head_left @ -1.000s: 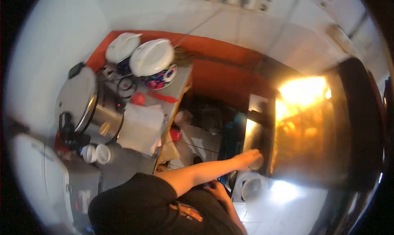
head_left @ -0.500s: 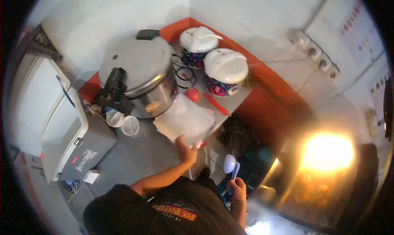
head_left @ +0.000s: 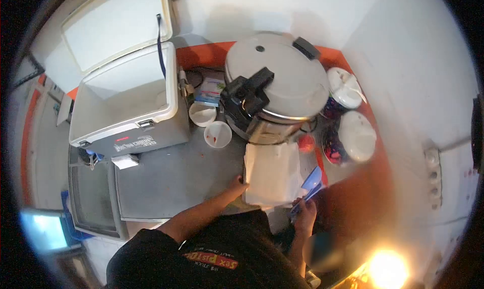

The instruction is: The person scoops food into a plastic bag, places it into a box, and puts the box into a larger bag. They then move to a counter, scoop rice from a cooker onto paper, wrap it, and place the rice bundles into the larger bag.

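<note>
Head view: your hands frame a white stack of paper (head_left: 272, 174) on the grey counter (head_left: 171, 183).

Your left hand (head_left: 237, 184) lies at the stack's near left corner, fingers touching its edge; whether they pinch it, you cannot tell. Your right hand (head_left: 306, 216) sits just below the stack's right corner, clenched around a blue scoop (head_left: 311, 183) whose blade tilts up beside the paper. Beyond the stack stands a steel cooker (head_left: 275, 95); left of your left hand, further off, an open white cooler (head_left: 126, 107).
</note>
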Motion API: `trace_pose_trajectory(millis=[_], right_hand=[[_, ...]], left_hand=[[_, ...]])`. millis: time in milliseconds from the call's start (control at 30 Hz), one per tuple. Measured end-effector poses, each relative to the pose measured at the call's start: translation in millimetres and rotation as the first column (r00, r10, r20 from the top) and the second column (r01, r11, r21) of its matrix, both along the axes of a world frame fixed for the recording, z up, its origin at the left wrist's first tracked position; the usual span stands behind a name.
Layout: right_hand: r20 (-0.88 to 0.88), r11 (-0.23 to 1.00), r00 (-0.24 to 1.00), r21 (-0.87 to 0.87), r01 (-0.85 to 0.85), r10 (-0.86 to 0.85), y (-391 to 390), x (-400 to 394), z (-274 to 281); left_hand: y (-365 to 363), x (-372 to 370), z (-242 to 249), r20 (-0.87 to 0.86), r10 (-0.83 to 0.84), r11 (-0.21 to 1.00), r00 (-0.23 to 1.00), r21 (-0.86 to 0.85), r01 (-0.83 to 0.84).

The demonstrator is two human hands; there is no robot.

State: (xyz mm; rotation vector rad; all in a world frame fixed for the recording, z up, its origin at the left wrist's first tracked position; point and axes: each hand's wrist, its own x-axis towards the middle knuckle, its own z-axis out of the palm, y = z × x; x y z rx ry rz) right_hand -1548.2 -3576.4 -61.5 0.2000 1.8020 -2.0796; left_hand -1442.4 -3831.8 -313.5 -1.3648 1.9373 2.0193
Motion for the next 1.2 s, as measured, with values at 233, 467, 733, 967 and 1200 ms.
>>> trace_pose_trajectory(millis=[233, 467, 733, 967, 1200], right_hand=[[0.095, 0.979, 0.975, 0.023, -0.203, 0.2, -17, -44, -20], [0.044, 0.918, 0.941, 0.212, -0.336, 0.335, -12, -103, -22], [0.046, 0.951, 0.959, 0.12, -0.284, 0.281, -19, -120, -17], [0.09, 0.951, 0.968, 0.185, -0.246, 0.233, -22, -103, -8], [0.047, 0.96, 0.966, 0.113, -0.256, 0.253, 2, -81, -41]], left_hand=[[-130, 22, 155, -0.055, 0.134, 0.23, 0.99, -0.97, -0.084], [-148, 14, 115, 0.151, 0.15, 0.365, 0.977, -0.927, 0.087], [-134, 17, 199, -0.063, 0.257, 0.202, 0.964, -0.972, -0.118], [-199, -12, 207, 0.149, 0.351, 0.279, 0.924, -0.959, 0.049], [-226, -38, 213, 0.181, 0.544, 0.407, 0.819, -0.911, -0.069]])
